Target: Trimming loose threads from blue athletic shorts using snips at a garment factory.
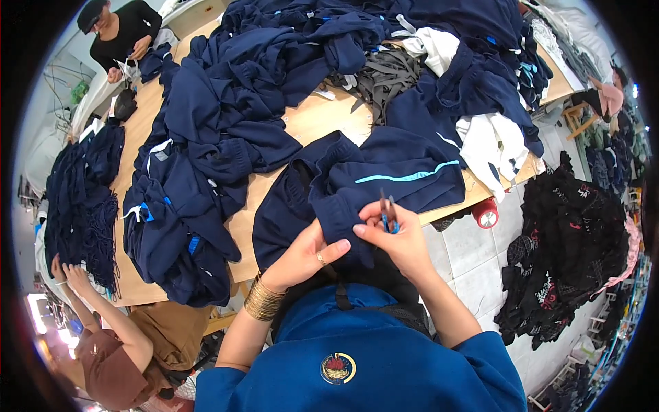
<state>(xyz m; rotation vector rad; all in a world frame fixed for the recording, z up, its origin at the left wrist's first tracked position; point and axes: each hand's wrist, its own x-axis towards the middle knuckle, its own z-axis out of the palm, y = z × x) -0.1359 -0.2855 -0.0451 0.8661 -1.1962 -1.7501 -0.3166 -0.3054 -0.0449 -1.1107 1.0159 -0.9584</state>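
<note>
Navy trousers (395, 154) with a light blue side stripe lie at the table's front edge, their gathered elastic part raised toward me. My left hand (305, 255) is closed on this elastic edge, its thumb on the near side. A gold ring and several gold bangles show on that hand and wrist. My right hand (398, 240) holds small thread snips (389, 218) with blue handles, blades pointing up and away. Its thumb and finger meet at the fabric's right edge; whether they also pinch the cloth or a thread I cannot tell.
Heaps of navy garments (226, 96) cover much of the wooden table (329, 117), with white cloth (491, 147) at right. A red round object (486, 214) sits by the edge. Black garments (566, 247) are piled right. Co-workers (113, 357) work at left, far left and far right.
</note>
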